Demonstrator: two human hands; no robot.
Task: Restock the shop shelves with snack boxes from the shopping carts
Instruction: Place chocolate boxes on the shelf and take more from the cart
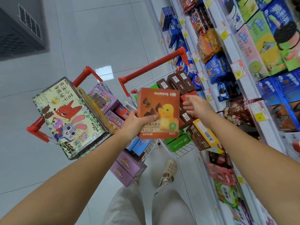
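My left hand [138, 120] grips an orange-brown snack box [159, 111] with a yellow duck on it, thumb across its front, held above the right shopping cart [181, 153]. Just right of the box, my right hand [194, 106] reaches with relaxed, spread fingers over the dark brown boxes [178, 82] in that cart, and holds nothing. A second cart [37, 127] to the left carries a large cartoon fox-and-rabbit box [68, 117] and purple boxes [128, 166]. The shop shelves [240, 67] run along the right side, full of snack packs.
Both carts have red handles [154, 67] pointing away from me. My feet and light trousers [168, 172] stand just behind the carts. A dark grey cabinet [19, 34] stands at the upper left. White tiled floor [97, 38] lies beyond the carts.
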